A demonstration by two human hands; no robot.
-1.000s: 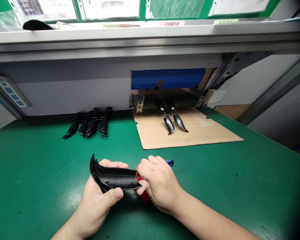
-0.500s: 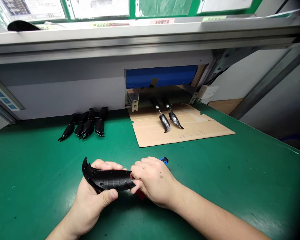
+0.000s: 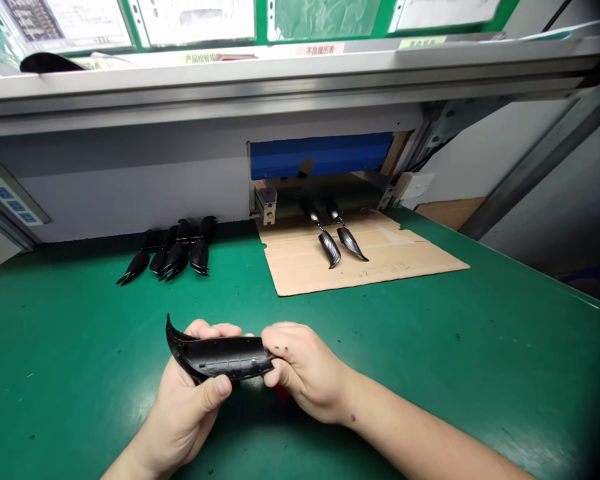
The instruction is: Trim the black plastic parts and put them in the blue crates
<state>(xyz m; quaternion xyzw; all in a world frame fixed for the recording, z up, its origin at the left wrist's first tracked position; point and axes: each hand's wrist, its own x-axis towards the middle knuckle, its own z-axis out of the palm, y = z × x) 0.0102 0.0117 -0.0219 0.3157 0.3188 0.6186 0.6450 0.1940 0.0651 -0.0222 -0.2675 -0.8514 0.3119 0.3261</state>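
Note:
In front of me is a curved black plastic shell (image 3: pixel 225 357), its hollow, ribbed inner side facing up and its pointed end rising at the left. My left hand (image 3: pixel 190 393) is closed around it, with the thumb along the near edge and the fingers behind. At the shell's right end my right hand (image 3: pixel 307 370) is closed, thumb and forefinger pressed against that end. A red part (image 3: pixel 282 393) of a tool shows below the right hand. The rest of that tool is hidden by the fingers, so its kind does not show.
Several black molded parts (image 3: pixel 177 253) lie joined on the green table (image 3: pixel 405 340) at the back left. A cardboard sheet (image 3: pixel 300 277) bears ribbed black parts (image 3: pixel 330 248) before the blue-flapped opening (image 3: pixel 325 153). A metal shelf edge (image 3: pixel 280 90) crosses above; a power strip (image 3: pixel 13 197) is at left.
The shell has turned slightly in the left hand. My right hand has rolled a little, so the tool's blue end behind it and its red tip at the shell no longer show.

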